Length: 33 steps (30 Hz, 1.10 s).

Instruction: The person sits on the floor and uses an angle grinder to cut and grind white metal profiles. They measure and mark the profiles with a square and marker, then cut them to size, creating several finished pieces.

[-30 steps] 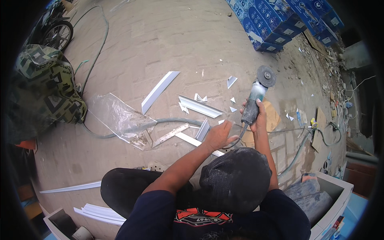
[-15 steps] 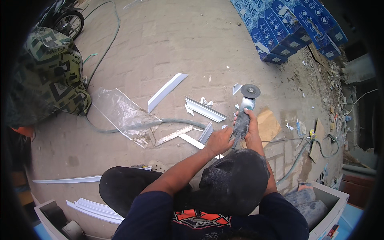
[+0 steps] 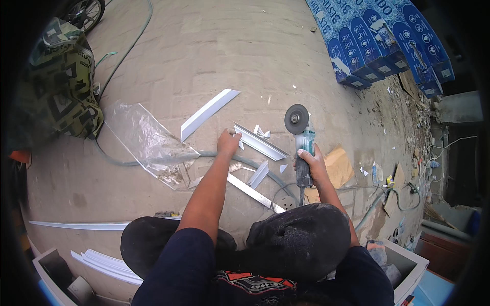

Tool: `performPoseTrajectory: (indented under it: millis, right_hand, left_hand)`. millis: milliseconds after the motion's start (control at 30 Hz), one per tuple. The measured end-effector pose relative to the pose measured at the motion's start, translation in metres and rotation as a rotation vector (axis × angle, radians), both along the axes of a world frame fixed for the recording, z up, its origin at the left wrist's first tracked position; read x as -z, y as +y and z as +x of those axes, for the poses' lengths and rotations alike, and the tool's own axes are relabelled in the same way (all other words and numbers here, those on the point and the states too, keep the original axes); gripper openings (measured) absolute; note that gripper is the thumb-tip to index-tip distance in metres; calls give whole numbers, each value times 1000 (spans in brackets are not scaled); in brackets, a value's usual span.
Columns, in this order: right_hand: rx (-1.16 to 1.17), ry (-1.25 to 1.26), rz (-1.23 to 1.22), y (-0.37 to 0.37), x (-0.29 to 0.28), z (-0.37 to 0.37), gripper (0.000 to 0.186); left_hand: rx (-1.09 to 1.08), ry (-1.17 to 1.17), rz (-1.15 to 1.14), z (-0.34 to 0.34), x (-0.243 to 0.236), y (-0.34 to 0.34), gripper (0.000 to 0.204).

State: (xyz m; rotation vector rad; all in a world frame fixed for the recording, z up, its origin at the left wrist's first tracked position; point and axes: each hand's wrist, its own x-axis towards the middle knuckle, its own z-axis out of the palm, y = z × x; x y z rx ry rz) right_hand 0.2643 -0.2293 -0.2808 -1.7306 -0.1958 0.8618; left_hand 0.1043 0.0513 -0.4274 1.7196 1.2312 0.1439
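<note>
My right hand [image 3: 313, 166] is wrapped round the dark body of an angle grinder [image 3: 304, 144], held upright above the floor in front of my right knee. Its round grey disc [image 3: 296, 119] faces up at the top end. Farther left, my left hand [image 3: 228, 144] reaches down with curled fingers closed at the left end of a short white trim strip [image 3: 261, 143], which lies on the floor. Beyond that hand rests another white strip with angled ends [image 3: 209, 115]. A small trim offcut [image 3: 259, 174] and a long narrow white strip [image 3: 255, 192] lie nearer my knees.
A clear plastic sheet [image 3: 148, 143] and a grey hose [image 3: 127, 163] cross the floor at left. Blue boxes [image 3: 365, 46] stand far right. Brown cardboard [image 3: 339, 167] lies beside the grinder. More white strips [image 3: 104, 265] are at near left. A patterned cover [image 3: 66, 81] stands far left.
My left hand has left the grinder and moved left to the white trim strip. The grinder has turned upright in my right hand, its disc shifting left.
</note>
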Motion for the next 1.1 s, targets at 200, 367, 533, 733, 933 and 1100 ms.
performPoseTrajectory:
  millis: [200, 367, 533, 733, 933, 1100]
  right_hand:
    - [-278, -16, -59, 44, -10, 2, 57]
    - [-389, -129, -318, 33, -14, 6, 81]
    - [-528, -134, -374, 53, 4, 7, 90]
    - [-596, -201, -398, 65, 17, 1, 91]
    - [-587, -238, -449, 63, 27, 2, 88]
    - [-606, -235, -455, 67, 36, 3, 85]
  left_hand:
    - [9, 47, 153, -9, 70, 18, 37]
    - [-248, -33, -293, 21, -11, -25, 30]
    - [109, -136, -36, -4, 63, -15, 30]
    - [15, -81, -82, -10, 71, 0, 33]
    - [-237, -22, -492, 18, -26, -10, 30]
    - [-217, -172, -460, 10, 27, -7, 27]
